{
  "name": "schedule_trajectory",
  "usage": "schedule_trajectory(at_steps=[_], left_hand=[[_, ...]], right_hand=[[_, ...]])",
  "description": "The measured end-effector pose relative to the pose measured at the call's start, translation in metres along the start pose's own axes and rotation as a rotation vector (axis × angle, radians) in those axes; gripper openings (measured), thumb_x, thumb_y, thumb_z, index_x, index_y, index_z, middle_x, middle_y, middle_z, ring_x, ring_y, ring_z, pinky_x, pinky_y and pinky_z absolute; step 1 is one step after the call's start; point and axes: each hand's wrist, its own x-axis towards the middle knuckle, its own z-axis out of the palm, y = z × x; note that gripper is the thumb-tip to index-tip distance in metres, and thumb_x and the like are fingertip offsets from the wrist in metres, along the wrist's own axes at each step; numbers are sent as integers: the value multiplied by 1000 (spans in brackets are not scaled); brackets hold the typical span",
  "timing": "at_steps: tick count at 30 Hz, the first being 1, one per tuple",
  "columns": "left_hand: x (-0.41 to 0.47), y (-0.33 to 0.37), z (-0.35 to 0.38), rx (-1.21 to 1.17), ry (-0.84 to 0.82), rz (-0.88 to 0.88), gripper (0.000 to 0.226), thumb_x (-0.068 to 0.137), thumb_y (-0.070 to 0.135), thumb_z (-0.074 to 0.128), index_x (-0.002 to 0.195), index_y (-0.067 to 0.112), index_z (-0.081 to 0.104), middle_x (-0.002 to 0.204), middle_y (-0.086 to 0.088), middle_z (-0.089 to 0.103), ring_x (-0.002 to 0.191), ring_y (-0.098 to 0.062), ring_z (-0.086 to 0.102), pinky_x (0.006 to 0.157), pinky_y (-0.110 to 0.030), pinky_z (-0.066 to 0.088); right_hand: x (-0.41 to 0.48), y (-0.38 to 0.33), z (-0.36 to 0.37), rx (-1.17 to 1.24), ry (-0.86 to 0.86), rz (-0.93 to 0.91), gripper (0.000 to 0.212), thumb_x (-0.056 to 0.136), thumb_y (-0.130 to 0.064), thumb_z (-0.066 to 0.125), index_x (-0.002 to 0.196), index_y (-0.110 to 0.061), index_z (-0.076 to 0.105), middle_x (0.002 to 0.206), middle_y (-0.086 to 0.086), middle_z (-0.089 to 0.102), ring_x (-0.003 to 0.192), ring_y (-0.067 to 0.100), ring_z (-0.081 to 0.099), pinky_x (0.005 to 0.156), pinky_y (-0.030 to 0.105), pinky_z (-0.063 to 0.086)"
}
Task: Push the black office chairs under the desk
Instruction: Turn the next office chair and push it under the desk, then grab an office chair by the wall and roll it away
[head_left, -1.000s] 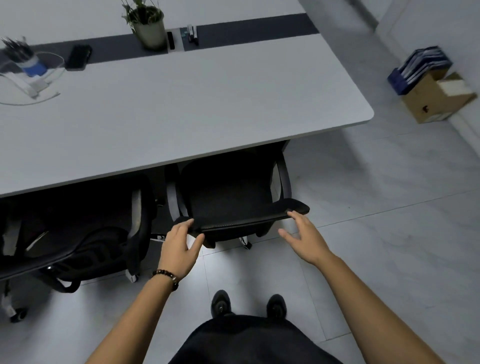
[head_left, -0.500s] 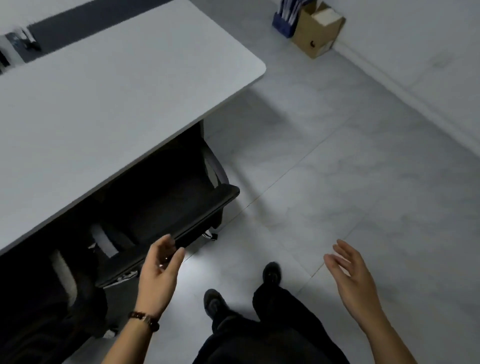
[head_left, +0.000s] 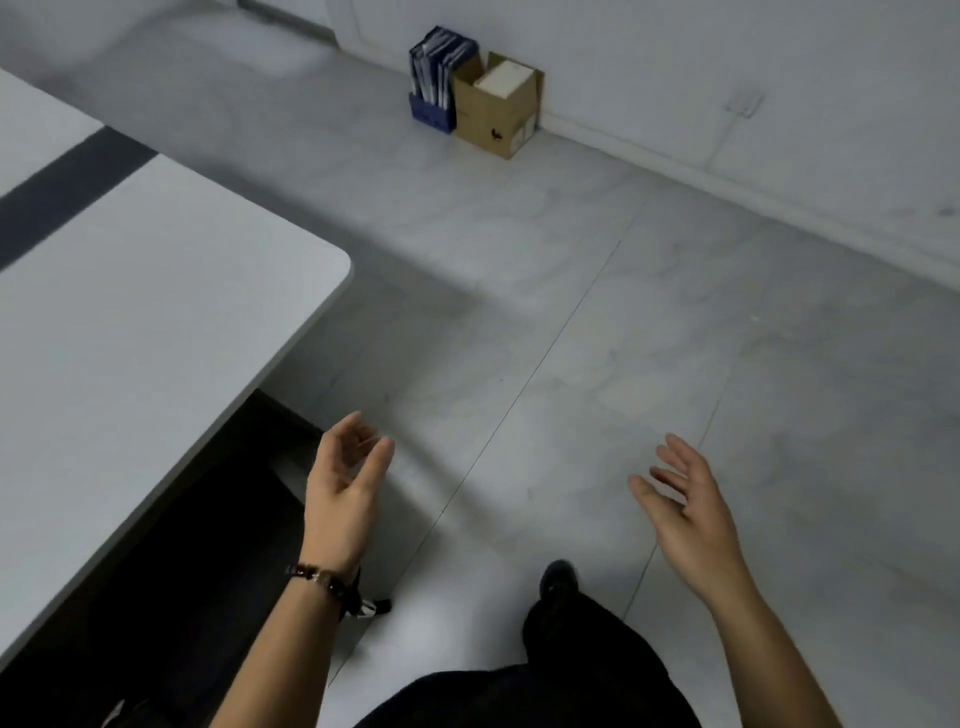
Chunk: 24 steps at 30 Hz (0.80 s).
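Now both hands are off the black office chair (head_left: 171, 571), which is tucked in shadow under the white rectangular desk (head_left: 156, 332). Left hand (head_left: 343, 488) and right hand (head_left: 685, 509) hang empty, fingers spread, over grey tiled floor (head_left: 571, 312). View has been swung away; this chair is judged done.

- Chair (head_left: 208, 561): black, seen only as a dark mass tucked beneath the surface (head_left: 130, 364), just left of and below the left hand (head_left: 340, 493). Its shape is lost in shadow; one caster (head_left: 370, 607) shows pale beside the left wrist, on the floor.
- Surface: pale grey top with a rounded corner, a dark strip across it, left of and above the left hand, covering the chair.
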Motion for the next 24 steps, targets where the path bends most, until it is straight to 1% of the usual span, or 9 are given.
schedule_trajectory(at_steps=[2,5,7,10,13,16,17,20,24], left_hand=[[26,23,27,-17,15,25,40,86,22,68,123,26,55,116,0,62,108,-11,60,97,-37,48],[67,60,49,-3,48,46,42,85,26,69,124,28,53,118,4,62,109,-6,59,89,-24,46],[97,77,53,5,80,63,48,82,33,70,127,27,52,118,6,61,109,-4,59,86,-19,44],[161,89,54,-21,168,66,52,80,38,70,127,24,52,117,5,62,109,-7,59,89,-26,46],[227,87,59,-87,243,41,46,82,33,70,124,28,53,118,3,62,109,-9,60,89,-33,47],[291,86,73,-64,233,22,38,88,18,64,124,23,52,118,-2,61,106,-8,60,87,-25,47],[333,89,74,-52,248,14,37,88,16,63,124,21,53,118,-3,62,105,-7,60,85,-22,48],[455,125,69,7,252,4,39,88,17,64,126,17,53,116,-3,62,103,-6,60,80,-18,47],[567,189,60,-11,241,46,41,89,19,64,128,17,51,117,0,61,106,-8,59,81,-16,45]], right_hand=[[52,-28,-2,4,-51,-55,62,90,-17,68,145,-25,39,140,-7,50,118,-3,52,88,11,39],[127,-83,-3,-9,-105,-113,62,90,-17,68,145,-26,39,140,-10,49,118,-8,51,87,10,42],[169,-115,7,-6,-124,-174,60,90,-16,67,143,-28,41,139,-12,51,117,-7,53,88,11,43],[243,-147,37,-37,-194,-225,58,91,-17,67,142,-30,43,137,-16,52,120,-4,53,93,18,43],[307,-166,76,-81,-244,-236,57,91,-13,66,141,-30,44,138,-18,51,120,-4,52,98,25,44],[363,-183,109,-133,-270,-215,60,89,-8,67,141,-29,44,138,-15,51,120,-3,52,103,33,45],[399,-199,132,-149,-281,-224,60,89,-8,67,141,-28,44,138,-13,51,120,-3,52,104,34,45],[490,-266,185,-158,-271,-242,59,89,-10,68,141,-26,45,139,-12,52,119,-3,53,101,31,45],[570,-342,228,-106,-269,-269,56,89,-11,68,139,-27,47,137,-13,53,118,-5,53,95,23,43]])
